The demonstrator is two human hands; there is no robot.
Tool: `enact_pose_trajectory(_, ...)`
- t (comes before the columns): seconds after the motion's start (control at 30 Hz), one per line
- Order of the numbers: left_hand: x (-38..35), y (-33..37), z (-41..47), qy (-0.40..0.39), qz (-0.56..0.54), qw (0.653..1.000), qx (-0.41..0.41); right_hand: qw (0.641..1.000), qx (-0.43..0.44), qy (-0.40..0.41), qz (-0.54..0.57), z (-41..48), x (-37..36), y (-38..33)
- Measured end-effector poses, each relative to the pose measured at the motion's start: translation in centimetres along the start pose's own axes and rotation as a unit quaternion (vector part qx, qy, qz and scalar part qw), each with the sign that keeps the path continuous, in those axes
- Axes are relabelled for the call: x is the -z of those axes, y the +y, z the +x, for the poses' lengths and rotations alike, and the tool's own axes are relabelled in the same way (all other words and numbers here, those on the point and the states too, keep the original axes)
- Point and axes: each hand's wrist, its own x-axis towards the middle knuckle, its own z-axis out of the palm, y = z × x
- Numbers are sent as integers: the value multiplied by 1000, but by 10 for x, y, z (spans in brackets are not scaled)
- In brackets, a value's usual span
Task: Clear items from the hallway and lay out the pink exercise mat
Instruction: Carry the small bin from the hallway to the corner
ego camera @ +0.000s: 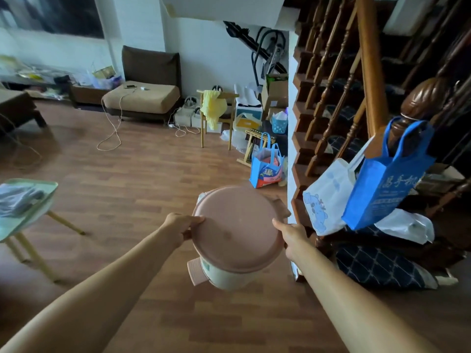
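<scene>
A round bin (235, 230) with a pink lid, a cream body and a pink pedal is in front of me, seen from above over the wooden floor. My left hand (178, 226) grips its left rim and handle. My right hand (290, 235) holds its right rim. Whether its base rests on the floor I cannot tell. No pink exercise mat is in view.
A staircase with a carved newel post (423, 103) rises on the right, with a blue bag (387, 179) and a white bag (328, 197) hanging on it. Another blue bag (266, 169), a wooden chair (216, 115), boxes and a sofa (145, 95) lie ahead. A green side table (28, 212) stands left.
</scene>
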Motion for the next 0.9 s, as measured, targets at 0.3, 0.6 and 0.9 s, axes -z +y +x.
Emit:
enact_pose_trajectory(0.3, -15, 64, 112, -5, -8, 1000, 8, 1000, 1, 4, -16, 98, -64, -64)
enact_pose_trajectory(0.6, -71, 148, 241, 0, 17, 999, 28, 999, -2, -22, 30, 232, -114, -150)
enact_pose_trajectory(0.9, -107, 208, 349, 22, -12, 999, 44, 999, 27, -22, 10, 339, -163, -224)
